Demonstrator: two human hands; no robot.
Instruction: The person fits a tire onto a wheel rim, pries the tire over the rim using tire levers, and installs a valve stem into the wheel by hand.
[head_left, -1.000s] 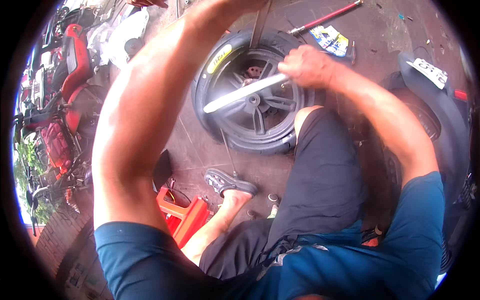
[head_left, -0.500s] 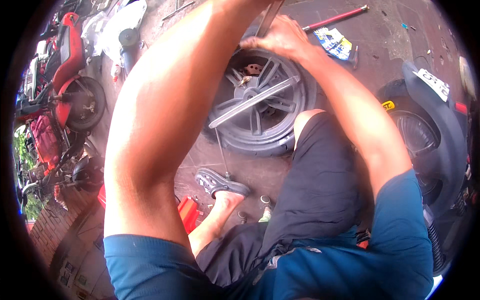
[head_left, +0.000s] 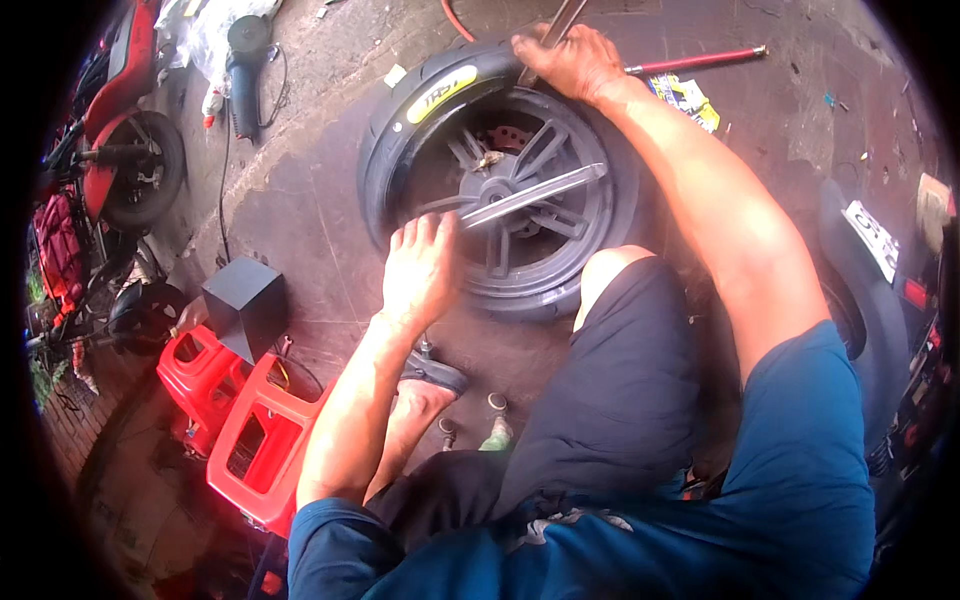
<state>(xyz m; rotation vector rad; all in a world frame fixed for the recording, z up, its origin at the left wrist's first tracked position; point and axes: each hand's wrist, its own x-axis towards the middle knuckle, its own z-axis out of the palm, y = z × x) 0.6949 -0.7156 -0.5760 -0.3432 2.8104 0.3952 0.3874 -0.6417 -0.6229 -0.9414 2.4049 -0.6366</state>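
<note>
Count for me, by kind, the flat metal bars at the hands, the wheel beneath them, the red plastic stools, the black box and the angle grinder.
Flat metal bars: 2 (one in the right hand)
Wheel: 1
Red plastic stools: 2
Black box: 1
Angle grinder: 1
Total: 7

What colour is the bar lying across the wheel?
The bar is silver-grey, best seen in the head view.
</note>
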